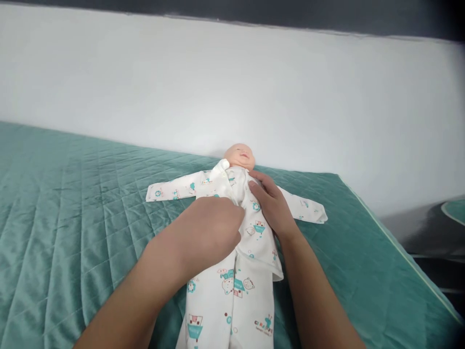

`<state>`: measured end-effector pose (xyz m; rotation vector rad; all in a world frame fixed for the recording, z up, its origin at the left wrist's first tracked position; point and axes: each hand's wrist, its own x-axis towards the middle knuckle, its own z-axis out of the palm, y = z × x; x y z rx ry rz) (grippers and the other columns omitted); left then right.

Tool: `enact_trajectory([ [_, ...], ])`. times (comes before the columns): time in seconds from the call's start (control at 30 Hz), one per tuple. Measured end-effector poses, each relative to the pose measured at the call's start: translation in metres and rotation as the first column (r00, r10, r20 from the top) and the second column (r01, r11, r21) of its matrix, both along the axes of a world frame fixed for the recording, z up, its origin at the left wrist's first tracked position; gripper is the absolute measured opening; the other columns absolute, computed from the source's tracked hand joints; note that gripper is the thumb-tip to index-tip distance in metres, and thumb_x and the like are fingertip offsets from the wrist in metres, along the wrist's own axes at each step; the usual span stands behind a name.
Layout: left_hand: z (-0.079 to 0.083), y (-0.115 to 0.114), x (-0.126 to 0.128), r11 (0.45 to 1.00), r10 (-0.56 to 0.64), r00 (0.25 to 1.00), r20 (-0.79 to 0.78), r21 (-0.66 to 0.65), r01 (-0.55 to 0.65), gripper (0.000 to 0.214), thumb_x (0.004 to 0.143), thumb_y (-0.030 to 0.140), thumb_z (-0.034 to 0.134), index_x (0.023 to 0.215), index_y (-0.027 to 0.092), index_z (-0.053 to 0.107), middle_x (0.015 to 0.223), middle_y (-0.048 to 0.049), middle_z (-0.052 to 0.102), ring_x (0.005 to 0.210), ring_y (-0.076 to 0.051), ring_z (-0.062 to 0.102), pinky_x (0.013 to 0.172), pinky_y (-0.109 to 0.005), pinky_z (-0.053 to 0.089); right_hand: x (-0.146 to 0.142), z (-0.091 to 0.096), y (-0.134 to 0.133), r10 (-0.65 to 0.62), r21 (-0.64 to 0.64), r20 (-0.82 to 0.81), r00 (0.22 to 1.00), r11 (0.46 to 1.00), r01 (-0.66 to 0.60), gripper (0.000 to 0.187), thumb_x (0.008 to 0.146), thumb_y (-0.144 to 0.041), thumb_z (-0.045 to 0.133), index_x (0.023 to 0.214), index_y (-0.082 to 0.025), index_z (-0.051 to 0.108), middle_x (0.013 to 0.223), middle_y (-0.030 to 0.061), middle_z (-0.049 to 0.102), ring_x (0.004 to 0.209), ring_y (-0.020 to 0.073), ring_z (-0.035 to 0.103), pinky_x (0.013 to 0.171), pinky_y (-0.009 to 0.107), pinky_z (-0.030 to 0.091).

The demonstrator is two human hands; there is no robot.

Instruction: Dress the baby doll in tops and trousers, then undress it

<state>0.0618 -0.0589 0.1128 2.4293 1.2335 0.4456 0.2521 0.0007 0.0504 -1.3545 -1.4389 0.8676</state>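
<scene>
A baby doll (240, 156) lies on its back on a teal quilted bed cover (72, 194), dressed in a white printed sleepsuit (250, 242) with both sleeves spread out. My left hand (212, 228) rests on the doll's chest with its fingers curled and pinched at the front edge of the suit. My right hand (272, 203) lies on the doll's other side near the collar, fingers together and pressed flat on the fabric. The fingertips of my left hand are hidden under the hand.
A white wall (232, 87) runs right behind the bed. The bed's right edge (399, 247) drops off to a dark floor. Another teal piece (454, 211) shows at the far right.
</scene>
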Motion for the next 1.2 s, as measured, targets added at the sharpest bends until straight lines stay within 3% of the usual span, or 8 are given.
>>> enact_trajectory([
  [0.2,0.013,-0.014,-0.005,0.981,-0.181,0.983,-0.016,-0.078,0.180,0.034,0.082,0.021,0.059,0.055,0.022,0.037,0.054,-0.0019,0.051,0.048,-0.016,0.037,0.054,-0.038,0.021,0.001,-0.001,0.001,-0.005,0.001,-0.014,1.000,1.000,0.005,0.040,0.087,-0.047,0.061,0.121,-0.026,0.068,0.132,0.0048,0.066,0.128,0.0273,0.055,0.111,0.046,0.042],
  [0.33,0.015,0.008,-0.007,0.962,-0.175,0.981,0.077,-0.200,0.188,0.042,0.093,0.036,0.052,0.055,0.021,0.042,0.054,-0.0002,0.050,0.049,-0.013,0.041,0.052,-0.034,0.024,0.001,-0.001,0.002,0.008,0.027,-0.004,1.000,1.000,-0.008,0.037,0.089,-0.047,0.060,0.119,-0.027,0.068,0.138,0.0036,0.063,0.131,0.0258,0.053,0.115,0.047,0.037],
  [0.4,0.006,0.029,-0.005,0.987,-0.012,0.971,0.240,-0.155,0.050,0.044,0.095,0.043,0.049,0.058,0.020,0.044,0.056,0.0013,0.049,0.051,-0.012,0.040,0.052,-0.032,0.026,0.001,-0.002,0.002,0.029,0.044,-0.002,1.000,0.999,-0.028,0.035,0.090,-0.046,0.060,0.118,-0.028,0.069,0.140,0.0035,0.062,0.133,0.0248,0.052,0.117,0.046,0.035],
  [0.5,-0.019,0.062,0.001,0.938,0.286,0.782,0.554,0.005,-0.346,0.038,0.097,0.041,0.049,0.066,0.020,0.053,0.063,0.0015,0.054,0.059,-0.012,0.046,0.059,-0.028,0.035,0.001,-0.002,0.002,0.033,0.053,0.013,0.999,0.998,-0.034,0.032,0.091,-0.044,0.061,0.117,-0.028,0.069,0.140,0.0038,0.062,0.134,0.0240,0.052,0.118,0.046,0.034],
  [0.6,-0.045,0.086,0.006,0.900,0.287,0.715,0.638,0.076,-0.429,0.021,0.093,0.032,0.056,0.080,0.019,0.066,0.080,-0.0010,0.068,0.074,-0.014,0.057,0.072,-0.028,0.044,-0.001,0.000,0.004,0.019,0.057,0.058,0.998,0.998,-0.022,0.032,0.091,-0.044,0.061,0.118,-0.029,0.070,0.141,0.0036,0.061,0.135,0.0254,0.052,0.119,0.048,0.033],
  [0.73,-0.056,0.103,0.010,0.925,0.322,0.745,0.584,-0.027,-0.378,0.022,0.093,0.030,0.055,0.098,0.019,0.073,0.092,-0.0036,0.075,0.083,-0.017,0.065,0.081,-0.029,0.046,-0.004,0.004,0.011,0.018,0.095,0.158,0.987,0.995,-0.034,0.028,0.092,-0.040,0.058,0.111,-0.027,0.073,0.133,0.0053,0.067,0.129,0.0291,0.056,0.116,0.052,0.035],
  [0.93,-0.049,0.118,0.013,0.956,0.289,0.844,0.452,-0.082,-0.283,0.020,0.090,0.035,0.062,0.093,0.020,0.075,0.087,-0.0030,0.074,0.080,-0.018,0.063,0.075,-0.031,0.043,-0.007,0.001,0.020,-0.042,0.144,0.253,0.966,0.990,0.005,0.030,0.092,-0.038,0.056,0.110,-0.023,0.074,0.126,0.0080,0.068,0.126,0.0280,0.056,0.115,0.051,0.035],
  [1.2,-0.049,0.122,0.019,0.966,0.199,0.843,0.499,0.046,-0.255,0.012,0.087,0.023,0.063,0.077,0.020,0.069,0.086,-0.0020,0.076,0.080,-0.017,0.064,0.077,-0.031,0.044,0.000,-0.015,0.020,0.067,0.135,-0.116,0.991,0.990,-0.051,0.028,0.084,-0.037,0.071,0.112,-0.032,0.073,0.134,0.0012,0.060,0.134,0.0233,0.052,0.119,0.046,0.035],
])
